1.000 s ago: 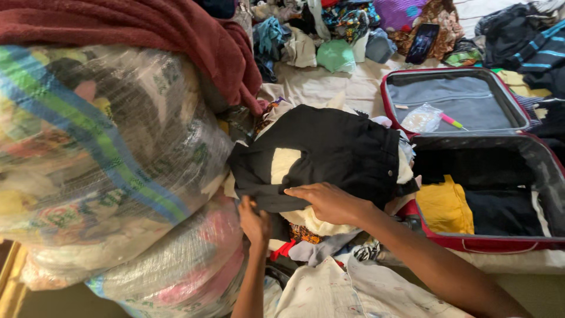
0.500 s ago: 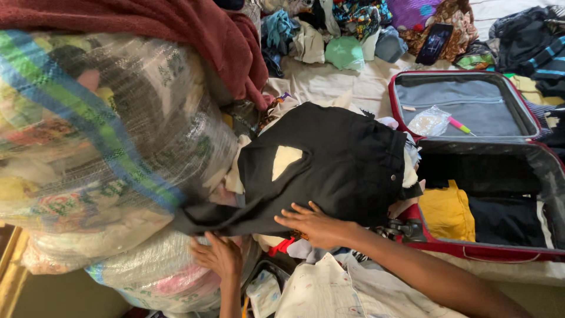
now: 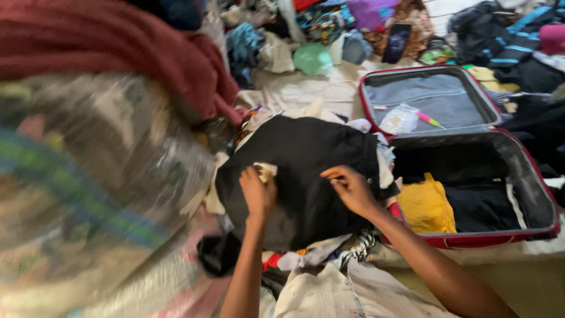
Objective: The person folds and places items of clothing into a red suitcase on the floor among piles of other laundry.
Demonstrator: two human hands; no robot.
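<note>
Both hands rest on a black folded fabric garment (image 3: 306, 171) spread over a heap of mixed clothes on the bed. The left hand (image 3: 257, 191) lies near the garment's left part, fingers curled onto a small cream cloth patch (image 3: 266, 171) showing there; whether it pinches the patch cannot be told. The right hand (image 3: 351, 188) presses the garment's right part, fingers bent, fingertips on the fabric, not closed around anything.

Just right of the garment sits an open red-edged suitcase (image 3: 471, 240). Its lower half holds a folded yellow cloth (image 3: 426, 206) at the left end and a dark folded item (image 3: 479, 207) beside it, touching. The raised grey-lined lid (image 3: 453, 97) carries a small clear plastic bag (image 3: 400, 119) and a pink-and-green pen-shaped object (image 3: 429, 120) just beside the bag.

At the left, large clear plastic sacks (image 3: 106, 188) stuffed with coloured textiles, blurred. A dark red thick blanket (image 3: 118, 53) drapes over the top sack. Loose clothes (image 3: 312, 35) lie along the bed's far edge, with a dark phone (image 3: 397, 42) among them.
</note>
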